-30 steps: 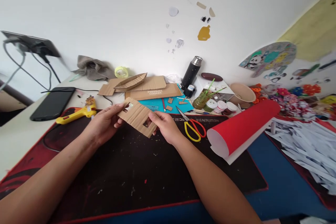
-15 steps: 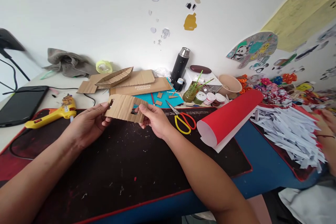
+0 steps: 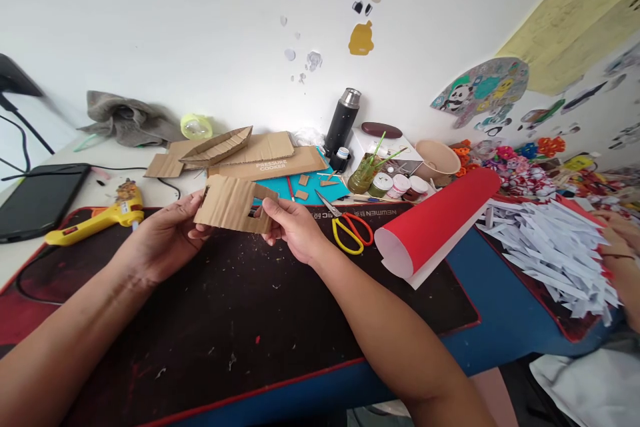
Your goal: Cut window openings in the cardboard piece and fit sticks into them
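Observation:
Both my hands hold one small piece of corrugated cardboard (image 3: 227, 203) above the dark mat. A rectangular opening is cut near its right end, and a dark slot shows at its left edge. My left hand (image 3: 173, 233) pinches the left end between thumb and fingers. At the right end my right hand (image 3: 293, 227) grips with the thumb on the near face and fingers behind. To the right of that hand lie scissors (image 3: 349, 227) with yellow and red handles. A yellow hot glue gun (image 3: 107, 217) rests left of my left hand.
A dark mat (image 3: 240, 320) with a red edge spans the front. Behind it are a cardboard boat shape (image 3: 220, 147), flat cardboard (image 3: 290, 161), a black flask (image 3: 343, 121) and paint jars (image 3: 381, 185). At right lie a red paper roll (image 3: 440, 220), white paper strips (image 3: 550, 253) and another person's arm (image 3: 620, 253).
The cardboard piece has turned slightly in my hands: its left end is nearer flat-on and the left slot shows less. The view has shifted a little.

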